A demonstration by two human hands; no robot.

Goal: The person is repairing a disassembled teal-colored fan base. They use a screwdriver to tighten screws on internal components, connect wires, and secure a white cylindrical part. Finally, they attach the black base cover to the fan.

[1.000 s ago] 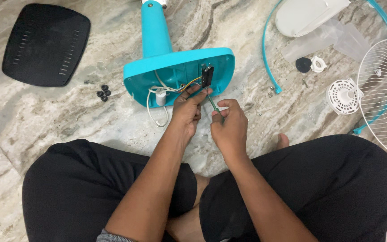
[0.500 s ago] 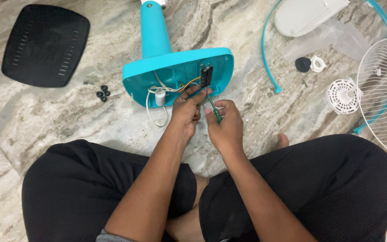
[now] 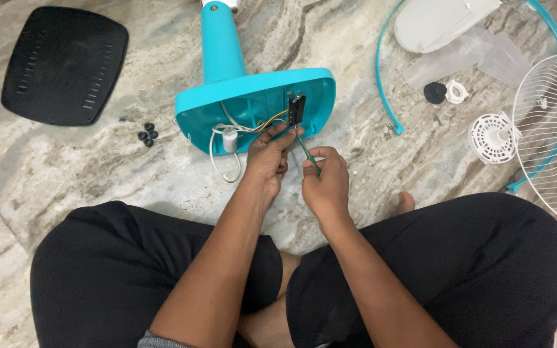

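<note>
Hands (image 3: 298, 167) barely shifted, screwdriver (image 3: 307, 153) still at switch block (image 3: 296, 109), fan base (image 3: 256, 106) unmoved

Even, soft indoor light, moderately bright. Marble floor (image 3: 130, 174) shows mild sheen, no harsh glare. Soft shadow under the turquoise fan base (image 3: 253, 96) and near the black cover plate (image 3: 66, 61). Focus sharp throughout; black trousers (image 3: 459, 270) lose detail. Slight wide-angle stretch at edges.

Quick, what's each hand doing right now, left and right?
Left hand: curled, fingertips at the wiring inside the turquoise plastic fan base; a grip cannot be told.
Right hand: closed around a thin green-shafted screwdriver.
</note>
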